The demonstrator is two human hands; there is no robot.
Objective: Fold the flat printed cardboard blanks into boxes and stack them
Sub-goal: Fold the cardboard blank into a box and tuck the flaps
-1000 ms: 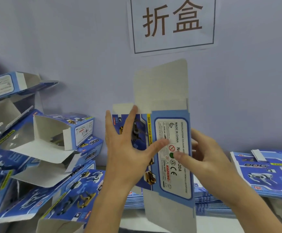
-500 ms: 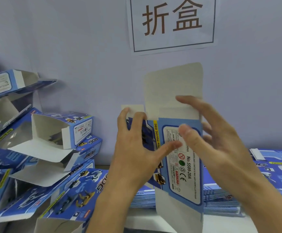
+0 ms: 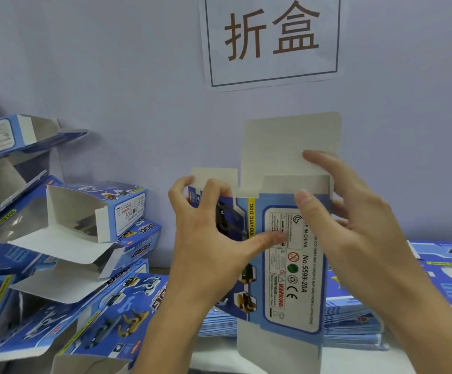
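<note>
Head view: box (image 3: 287, 265) held upright in front of the wall, mid-frame, above the stack of flat blanks (image 3: 351, 327). Left hand (image 3: 208, 247) grips its blue printed side, fingers curled over the top edge, thumb pressed on the label panel. Right hand (image 3: 354, 225) holds the right edge, thumb on the front, forefinger on the tall white flap (image 3: 292, 147) (standing straight up). Folded boxes (image 3: 66, 247) piled at left. Paper sign (image 3: 272, 39) on wall.
</note>
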